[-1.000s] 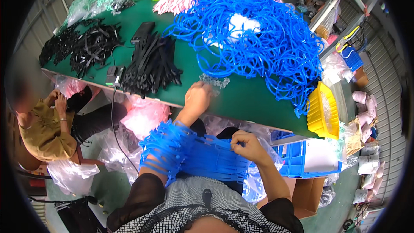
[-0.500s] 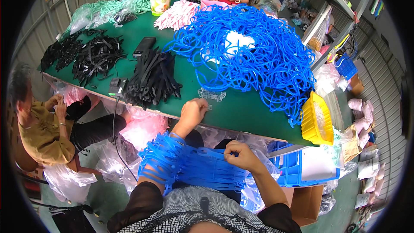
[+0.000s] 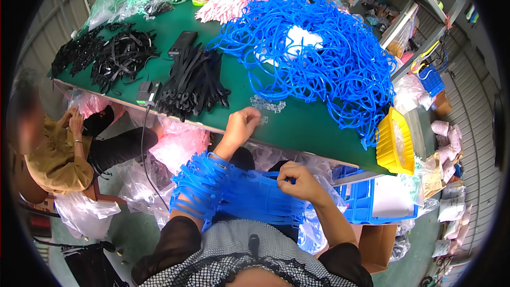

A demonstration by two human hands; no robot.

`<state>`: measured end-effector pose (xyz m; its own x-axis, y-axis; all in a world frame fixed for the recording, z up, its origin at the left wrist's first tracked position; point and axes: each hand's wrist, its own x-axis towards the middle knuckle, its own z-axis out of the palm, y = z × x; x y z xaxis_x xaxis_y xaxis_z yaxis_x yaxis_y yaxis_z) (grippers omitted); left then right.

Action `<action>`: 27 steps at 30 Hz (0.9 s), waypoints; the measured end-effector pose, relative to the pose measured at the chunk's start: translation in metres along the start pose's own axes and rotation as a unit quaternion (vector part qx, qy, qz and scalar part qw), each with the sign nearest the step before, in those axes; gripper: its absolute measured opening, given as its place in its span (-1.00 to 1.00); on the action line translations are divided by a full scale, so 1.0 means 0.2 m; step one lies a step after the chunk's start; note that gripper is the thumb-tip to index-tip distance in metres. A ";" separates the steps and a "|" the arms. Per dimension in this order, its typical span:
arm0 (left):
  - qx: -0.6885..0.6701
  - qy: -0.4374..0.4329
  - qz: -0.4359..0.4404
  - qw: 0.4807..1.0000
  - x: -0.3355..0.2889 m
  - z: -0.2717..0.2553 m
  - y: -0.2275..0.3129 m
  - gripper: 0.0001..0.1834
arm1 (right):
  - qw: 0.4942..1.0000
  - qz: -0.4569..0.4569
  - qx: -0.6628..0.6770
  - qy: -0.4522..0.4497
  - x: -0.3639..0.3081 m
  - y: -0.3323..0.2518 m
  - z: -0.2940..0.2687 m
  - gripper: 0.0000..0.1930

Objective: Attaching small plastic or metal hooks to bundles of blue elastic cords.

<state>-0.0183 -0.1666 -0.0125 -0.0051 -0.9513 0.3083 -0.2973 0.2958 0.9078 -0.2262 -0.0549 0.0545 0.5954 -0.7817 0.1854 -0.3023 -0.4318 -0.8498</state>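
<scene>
Our green table [image 3: 313, 134] is partly hidden at one o'clock by blue straps [image 3: 342, 69]. Our right hand [image 3: 298, 182], at five o'clock, curls; our left hand [image 3: 240, 128] pinches; we cannot tell whether either grasps anything. Clear plastic bits [image 3: 269, 104] lie at two o'clock from the left.

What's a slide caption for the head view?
Left-hand grip near small clear pieces on a green table, blue straps around that arm and spread toward the curled right-hand grip.
</scene>
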 end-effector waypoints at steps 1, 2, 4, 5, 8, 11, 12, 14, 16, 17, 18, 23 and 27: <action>-0.091 -0.008 -0.028 0.995 0.00 0.01 -0.03 -0.89 | 1.000 -0.010 0.002 0.001 0.00 0.00 0.00 -0.93; -0.180 -0.017 -0.057 0.982 -0.01 0.02 -0.01 -0.89 | 1.000 0.000 0.008 -0.001 0.00 0.00 0.00 -0.93; -0.251 -0.054 -0.117 0.959 -0.04 -0.01 0.08 -0.87 | 1.000 -0.028 -0.011 0.006 0.02 -0.02 -0.02 -0.94; -0.286 -0.072 -0.128 0.947 -0.07 -0.02 0.15 -0.86 | 0.999 -0.027 -0.015 0.009 0.02 -0.04 -0.02 -0.94; -0.332 -0.119 -0.160 0.922 -0.16 -0.03 0.27 -0.84 | 0.999 -0.027 -0.037 0.013 0.04 -0.05 -0.05 -0.92; -0.334 -0.170 -0.095 0.922 -0.28 0.00 0.31 -0.88 | 0.998 -0.027 -0.052 0.024 0.05 -0.08 -0.07 -0.91; -0.335 -0.174 -0.105 0.920 -0.32 0.00 0.32 -0.88 | 0.998 -0.022 -0.065 0.015 0.06 -0.10 -0.08 -0.92; -0.326 -0.223 -0.134 0.909 -0.37 -0.01 0.38 -0.85 | 0.997 -0.010 -0.074 0.007 0.05 -0.11 -0.09 -0.93; -0.334 -0.233 -0.132 0.904 -0.39 -0.01 0.40 -0.85 | 0.996 -0.011 -0.088 0.014 0.03 -0.11 -0.10 -0.93; -0.316 -0.243 -0.127 0.908 -0.40 -0.02 0.42 -0.86 | 0.995 -0.006 -0.094 0.018 0.03 -0.11 -0.10 -0.93; -0.299 -0.254 -0.121 0.912 -0.41 -0.03 0.44 -0.87 | 0.996 -0.002 -0.092 0.018 0.02 -0.11 -0.10 -0.93; -0.270 -0.256 -0.087 0.924 -0.44 -0.05 0.49 -0.90 | 0.994 0.008 -0.102 0.042 -0.02 -0.11 -0.08 -0.92; -0.237 -0.241 -0.049 0.940 -0.46 -0.05 0.50 -0.88 | 0.995 0.010 -0.087 0.051 -0.04 -0.10 -0.08 -0.91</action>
<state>-0.0390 -0.0490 0.0534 -0.4653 -0.8714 0.1556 0.1400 0.1011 0.9850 -0.2368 -0.0471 0.0774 0.5116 -0.8290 0.2259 -0.4431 -0.4798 -0.7573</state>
